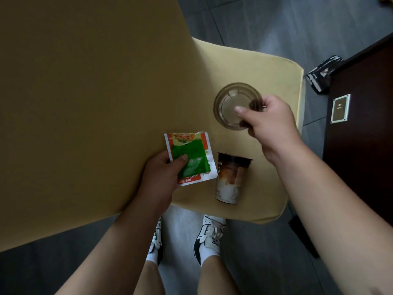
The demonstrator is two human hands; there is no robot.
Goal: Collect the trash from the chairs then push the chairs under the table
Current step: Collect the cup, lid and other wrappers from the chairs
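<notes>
I had my left grip [163,173] pinching a glossy, crinkled sachet [189,158]; my right grip [270,118] curled round a clear round lid [231,103] above the padded chair seat [261,67], a printed cup [230,179] upright near its front edge.

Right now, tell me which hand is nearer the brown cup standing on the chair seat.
Left. The left hand, gripping a green wrapper, is just left of the brown cup. The right hand holds a clear lid farther up the seat.

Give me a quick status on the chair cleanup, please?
Left hand holds packet. Right hand pinches clear lid. Cup stands on seat, not yet picked up. Nothing in the way.
</notes>
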